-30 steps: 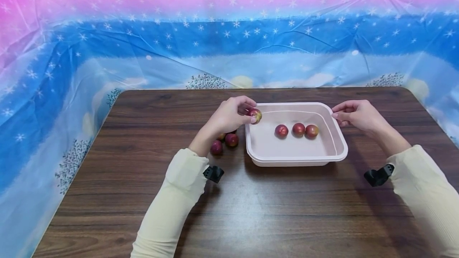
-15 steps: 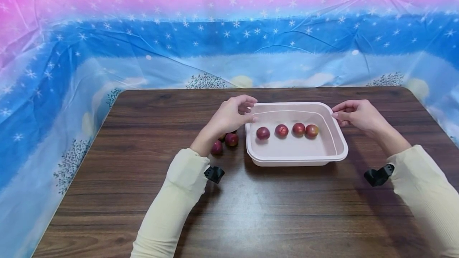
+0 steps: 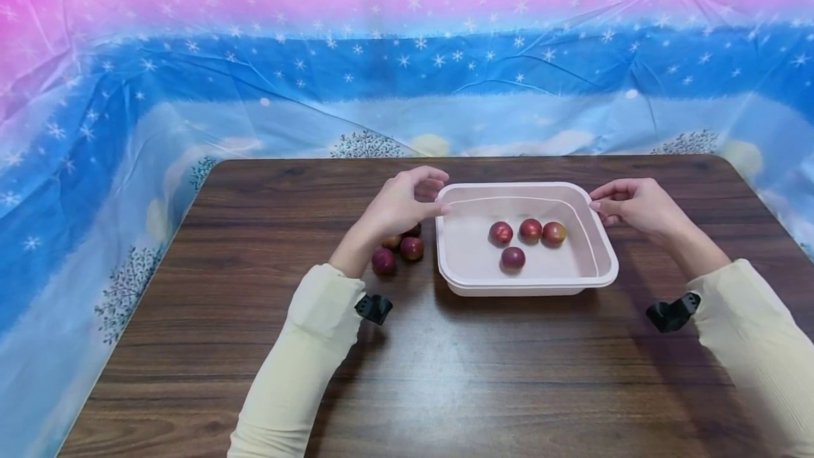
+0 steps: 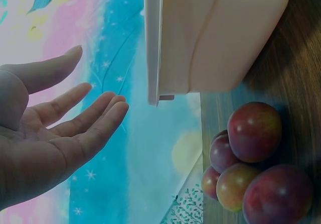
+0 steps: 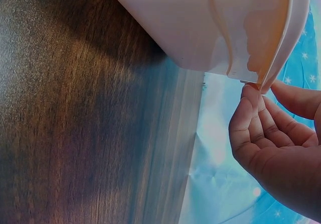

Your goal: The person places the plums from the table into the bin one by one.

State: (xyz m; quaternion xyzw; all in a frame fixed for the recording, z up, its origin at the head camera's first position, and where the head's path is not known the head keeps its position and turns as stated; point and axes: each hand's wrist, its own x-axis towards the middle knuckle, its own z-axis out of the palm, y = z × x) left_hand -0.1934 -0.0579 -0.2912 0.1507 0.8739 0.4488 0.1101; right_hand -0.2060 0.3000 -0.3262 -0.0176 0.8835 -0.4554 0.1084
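Note:
A pale pink plastic basin (image 3: 528, 281) stands on the table with several red plums inside, among them a darker plum (image 3: 512, 259) near its front wall. My left hand (image 3: 402, 202) hovers by the basin's left rim, fingers apart and nothing between them; the left wrist view shows the palm (image 4: 55, 133) bare. At the right rim, my right hand (image 3: 639, 207) pinches the basin's edge between thumb and curled fingers, seen closely in the right wrist view (image 5: 276, 133). Below my left hand, a small cluster of plums (image 3: 412, 248) lies on the table, partly hidden by the hand and wrist.
The dark wooden table (image 3: 509, 380) reaches back to a hanging snowflake-patterned cloth (image 3: 407, 69). Black wrist mounts (image 3: 374, 309) sit at both cuffs. In the left wrist view, the loose plums (image 4: 255, 132) rest close beside the basin's outer wall (image 4: 220, 38).
My left hand let go of a plum over the basin's left side; it dropped in and rolled right and toward the front. The left hand drew back slightly left. My right hand stayed put.

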